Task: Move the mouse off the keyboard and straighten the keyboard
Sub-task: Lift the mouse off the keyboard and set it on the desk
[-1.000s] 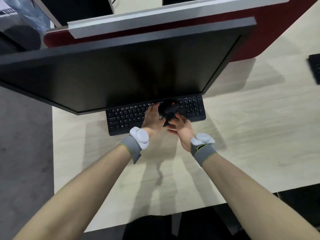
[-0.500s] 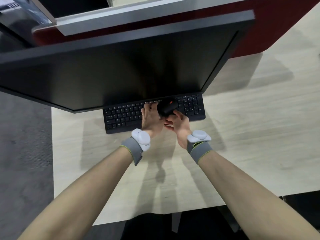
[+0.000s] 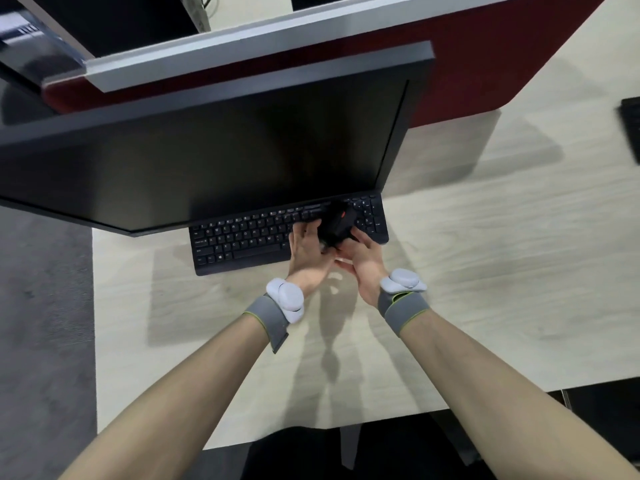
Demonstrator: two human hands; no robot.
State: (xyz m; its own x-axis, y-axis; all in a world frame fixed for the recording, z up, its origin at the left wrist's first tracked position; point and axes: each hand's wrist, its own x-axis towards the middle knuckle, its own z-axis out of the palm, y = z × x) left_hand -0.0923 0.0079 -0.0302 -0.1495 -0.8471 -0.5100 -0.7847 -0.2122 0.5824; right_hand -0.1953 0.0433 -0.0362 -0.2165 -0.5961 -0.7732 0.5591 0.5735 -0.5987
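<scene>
Mouse [image 3: 337,223]: light, rigid, smooth, take by flanks | left hand [image 3: 306,252], right hand [image 3: 362,256]: both cupped around it over keyboard [image 3: 242,240] | firm hold unconfirmed

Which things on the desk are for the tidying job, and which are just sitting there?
For the job: the mouse, the keyboard, the left hand and the right hand, both around the mouse.

Just there: the monitor, the red divider, a dark thing at the desk's right edge.
</scene>
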